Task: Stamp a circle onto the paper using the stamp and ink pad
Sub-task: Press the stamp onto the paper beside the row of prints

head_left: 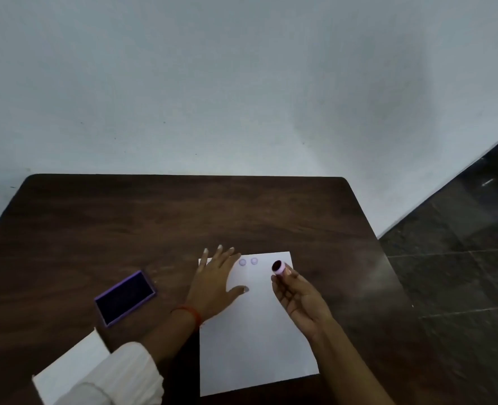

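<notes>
Now right hand (297,296) is pinching the small pink round stamp (279,268), inked face tilted up; left hand (212,285) is lying spread flat, pinning the white paper sheet (256,346); level it, press at 3 o'clock of the two faint purple circles (248,261).

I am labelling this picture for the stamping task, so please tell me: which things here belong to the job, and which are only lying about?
Belong to the job:
- stamp, held in the right hand
- ink pad, open
- paper with two stamped circles, pressed flat by the left hand

Only lying about:
- white sheet at the table's near left edge
- table
</notes>
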Motion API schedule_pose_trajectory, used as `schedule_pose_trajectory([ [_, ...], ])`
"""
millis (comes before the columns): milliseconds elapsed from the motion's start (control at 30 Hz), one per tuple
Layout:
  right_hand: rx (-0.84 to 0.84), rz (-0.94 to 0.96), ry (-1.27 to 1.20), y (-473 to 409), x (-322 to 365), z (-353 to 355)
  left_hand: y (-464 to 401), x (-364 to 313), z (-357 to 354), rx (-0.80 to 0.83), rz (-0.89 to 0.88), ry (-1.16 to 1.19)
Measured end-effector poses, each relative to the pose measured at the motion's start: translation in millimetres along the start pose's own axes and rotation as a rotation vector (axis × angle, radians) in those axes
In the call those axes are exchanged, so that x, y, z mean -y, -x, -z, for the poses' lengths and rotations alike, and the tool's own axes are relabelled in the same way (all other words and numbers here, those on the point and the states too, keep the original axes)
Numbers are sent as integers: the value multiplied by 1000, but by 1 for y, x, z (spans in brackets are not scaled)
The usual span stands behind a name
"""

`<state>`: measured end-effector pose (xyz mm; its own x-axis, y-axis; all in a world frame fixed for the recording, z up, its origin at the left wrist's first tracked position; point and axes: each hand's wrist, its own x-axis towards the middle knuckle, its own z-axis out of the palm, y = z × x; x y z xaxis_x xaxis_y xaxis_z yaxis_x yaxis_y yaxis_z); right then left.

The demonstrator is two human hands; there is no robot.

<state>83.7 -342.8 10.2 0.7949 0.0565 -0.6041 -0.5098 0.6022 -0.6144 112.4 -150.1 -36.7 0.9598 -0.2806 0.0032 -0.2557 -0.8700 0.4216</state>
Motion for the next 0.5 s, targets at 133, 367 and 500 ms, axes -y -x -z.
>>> schedule_pose_trajectory([
  [133,-226,181,366,-17,7,-3,-20,-6,-8,43,-26,-36],
  [367,-385,527,1063,-54,0,-15,-27,4,-17,148,-50,-143],
  [500,-346,429,1416,-73,1,-22,-30,7,-17,188,-44,-170],
])
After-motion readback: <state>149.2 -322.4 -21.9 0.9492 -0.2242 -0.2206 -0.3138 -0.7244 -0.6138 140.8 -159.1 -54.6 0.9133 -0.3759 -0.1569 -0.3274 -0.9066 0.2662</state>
